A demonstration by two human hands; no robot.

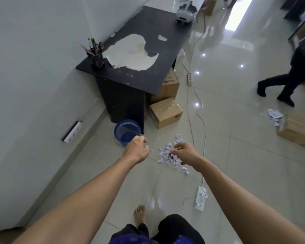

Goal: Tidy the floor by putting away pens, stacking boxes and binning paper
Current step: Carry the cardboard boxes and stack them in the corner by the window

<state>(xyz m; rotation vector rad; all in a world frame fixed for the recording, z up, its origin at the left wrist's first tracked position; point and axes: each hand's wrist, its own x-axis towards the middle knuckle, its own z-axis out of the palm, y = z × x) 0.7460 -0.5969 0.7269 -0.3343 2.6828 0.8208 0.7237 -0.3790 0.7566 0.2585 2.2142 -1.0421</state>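
A blue mesh bin (125,132) stands on the floor beside the black desk (130,71). My left hand (136,149) hovers at the bin's near rim, fingers loosely curled, holding nothing I can see. A heap of torn white paper scraps (169,155) lies on the tiles to the right of the bin. My right hand (185,152) reaches over that heap with fingers spread and relaxed. A pen holder (96,57) full of pens stands on the desk corner. Cardboard boxes (165,111) sit against the desk's right side.
Another cardboard box (299,131) and more crumpled paper (275,116) lie at the right. Power strips (201,198) and white cables run across the floor. Another person's legs (278,87) are at the right. My bare foot (139,215) is below.
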